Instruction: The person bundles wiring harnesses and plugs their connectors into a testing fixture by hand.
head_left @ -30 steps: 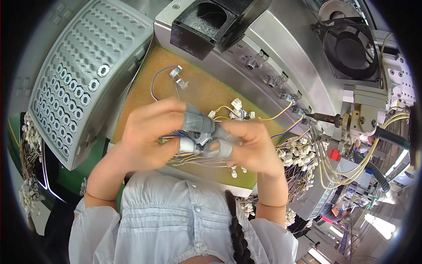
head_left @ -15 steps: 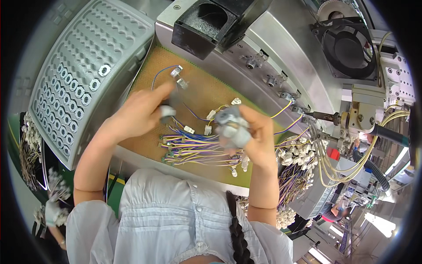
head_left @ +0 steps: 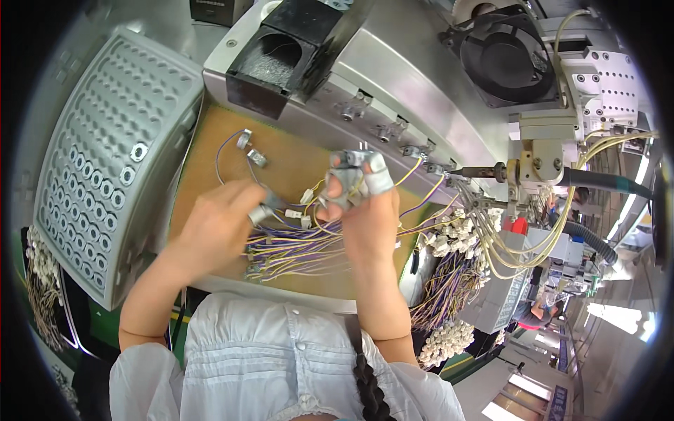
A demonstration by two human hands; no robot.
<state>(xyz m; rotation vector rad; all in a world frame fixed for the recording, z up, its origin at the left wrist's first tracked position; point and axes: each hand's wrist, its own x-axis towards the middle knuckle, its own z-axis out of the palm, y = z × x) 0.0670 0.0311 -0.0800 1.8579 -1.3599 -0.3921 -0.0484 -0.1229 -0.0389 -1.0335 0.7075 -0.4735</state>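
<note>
My left hand point(head_left: 223, 219) is over the left end of a bundle of yellow, blue and purple wires point(head_left: 309, 252), its thumb tip wrapped in white. Motion smears its fingers, so whether they pinch a wire is unclear. My right hand point(head_left: 364, 191), fingertips in grey-white wraps, is curled closed above the bundle. Two thin prongs stick up past its fingers; the part inside is mostly hidden. A yellow wire loops beside it. White connectors point(head_left: 307, 196) lie between my hands. Farther off, two small metal parts point(head_left: 243, 139) with a blue wire rest on the brown mat point(head_left: 210, 151).
A grey tray point(head_left: 158, 91) with rows of round metal pieces stands on the left. Behind the mat runs a metal machine point(head_left: 393, 56) with clamps holding wired parts. A soldering-iron-like tip point(head_left: 477, 170), black fan point(head_left: 507, 67) and black box of shavings point(head_left: 270, 59) surround it. Wire bundles point(head_left: 456, 281) hang at right.
My left hand has drawn back from the small metal parts toward the wire bundle. My right hand has turned, fingers now pointing up. The whole view has also shifted.
</note>
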